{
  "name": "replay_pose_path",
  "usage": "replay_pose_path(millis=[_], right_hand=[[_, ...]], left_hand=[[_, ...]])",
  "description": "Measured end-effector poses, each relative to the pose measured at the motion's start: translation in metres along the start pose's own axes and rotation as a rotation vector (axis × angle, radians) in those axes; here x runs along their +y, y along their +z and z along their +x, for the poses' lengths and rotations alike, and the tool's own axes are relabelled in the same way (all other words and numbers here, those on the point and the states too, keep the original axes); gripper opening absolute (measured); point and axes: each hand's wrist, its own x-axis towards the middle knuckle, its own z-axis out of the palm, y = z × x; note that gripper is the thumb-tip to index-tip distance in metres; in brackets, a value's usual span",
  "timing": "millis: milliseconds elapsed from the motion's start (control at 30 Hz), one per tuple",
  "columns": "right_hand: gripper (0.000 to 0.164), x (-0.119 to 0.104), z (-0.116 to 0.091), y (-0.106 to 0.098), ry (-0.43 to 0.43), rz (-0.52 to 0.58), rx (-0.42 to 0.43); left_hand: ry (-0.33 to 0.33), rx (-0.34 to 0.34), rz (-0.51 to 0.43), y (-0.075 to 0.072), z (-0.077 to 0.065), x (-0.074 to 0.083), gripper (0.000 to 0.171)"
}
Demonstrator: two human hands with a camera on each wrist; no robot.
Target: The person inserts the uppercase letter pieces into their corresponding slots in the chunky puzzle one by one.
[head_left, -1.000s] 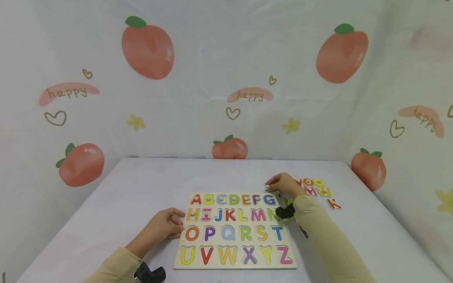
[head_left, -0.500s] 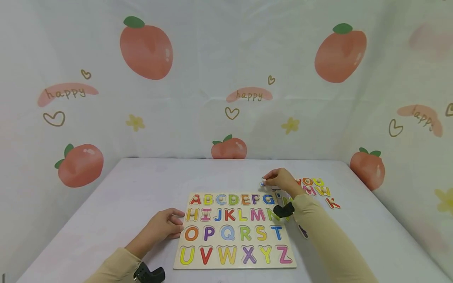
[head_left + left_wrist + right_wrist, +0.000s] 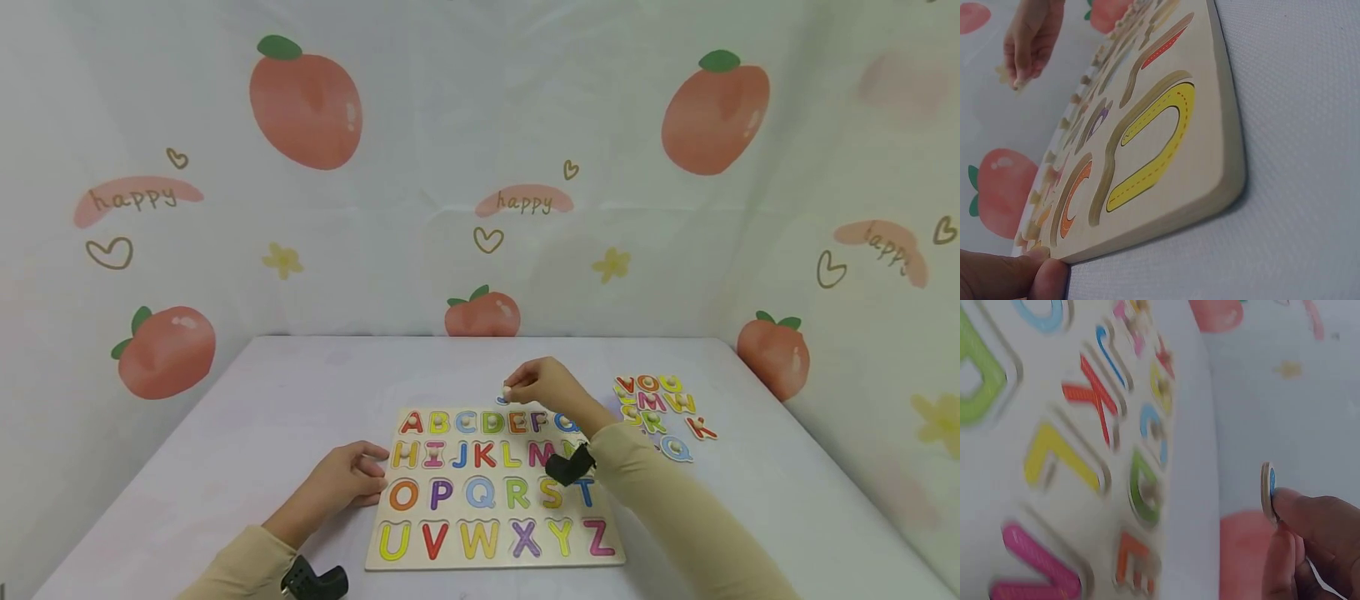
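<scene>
My right hand (image 3: 553,387) pinches a small blue wooden letter piece (image 3: 501,401) by its knob, above the far edge of the alphabet puzzle board (image 3: 495,563). The piece looks like a J; in the right wrist view the letter piece (image 3: 1266,490) shows mostly edge-on between thumb and fingers. My left hand (image 3: 342,478) rests at the board's left edge, and its fingertips (image 3: 1040,253) touch that edge in the left wrist view. Knobbed letters fill the board's top row, plus H and I; the blue J recess (image 3: 461,455) shows its printed bottom. The right forearm covers part of the board's right side.
Several loose letter pieces lie right of the board, among them a red K (image 3: 701,428), a light blue Q (image 3: 676,448) and a pink M (image 3: 651,402). A fruit-patterned cloth (image 3: 420,208) hangs behind the white table (image 3: 315,375).
My right hand has lifted the blue letter piece from beside the loose letters and carried it left, behind the board's far edge. More loose pieces are uncovered. My left hand stays put.
</scene>
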Motion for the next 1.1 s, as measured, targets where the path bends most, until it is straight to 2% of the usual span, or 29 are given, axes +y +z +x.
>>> replay_pose_path(millis=[233, 500, 733, 900, 1100], right_hand=[[0.013, -0.014, -0.009, 0.037, 0.011, -0.030, -0.068], [0.011, -0.014, -0.017, 0.068, 0.040, -0.059, -0.127], [0.010, -0.013, -0.022, 0.080, 0.050, -0.057, -0.155], [0.010, -0.014, -0.024, 0.083, 0.080, -0.021, -0.176], [0.009, -0.016, -0.023, 0.084, 0.089, -0.035, -0.182]], left_hand=[[0.000, 0.002, 0.006, 0.000, -0.001, 0.001, 0.040], [0.002, 0.004, 0.001, 0.001, -0.001, 0.001, 0.041], [0.001, 0.009, -0.002, 0.001, -0.001, 0.001, 0.040], [0.002, 0.007, 0.000, 0.001, -0.001, 0.001, 0.041], [0.003, 0.003, 0.003, 0.000, -0.002, 0.002, 0.041]])
